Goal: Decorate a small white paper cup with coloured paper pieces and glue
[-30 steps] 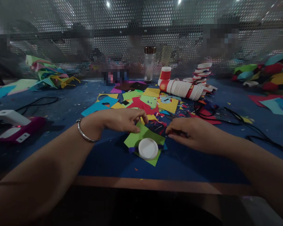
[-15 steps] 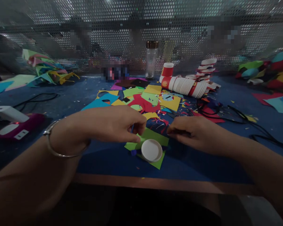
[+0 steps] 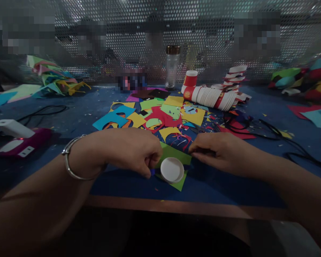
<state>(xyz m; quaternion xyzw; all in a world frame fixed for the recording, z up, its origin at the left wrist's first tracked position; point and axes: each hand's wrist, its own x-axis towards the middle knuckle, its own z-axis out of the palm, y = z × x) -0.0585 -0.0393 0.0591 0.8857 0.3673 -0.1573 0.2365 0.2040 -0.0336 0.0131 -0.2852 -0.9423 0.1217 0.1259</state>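
A shallow white round dish, like a cut-off cup bottom, rests on a green paper piece near the table's front edge. My left hand, a silver bangle on its wrist, is left of the dish with fingers curled. Its thumb tip is at a small dark-blue object, partly covered; a firm grip on it is not visible. To the right, my right hand has its fingers closed beside the green paper's right corner. Anything inside them is hidden.
Colored paper scraps spread beyond my hands. Behind them are a glass bottle and stacked paper cups. A black cable lies at right, a purple power strip at left. Perforated metal panels stand behind the table.
My left hand has drawn back toward me and slightly left, its thumb coming down to the small dark-blue object. My right hand and the white dish are almost unmoved.
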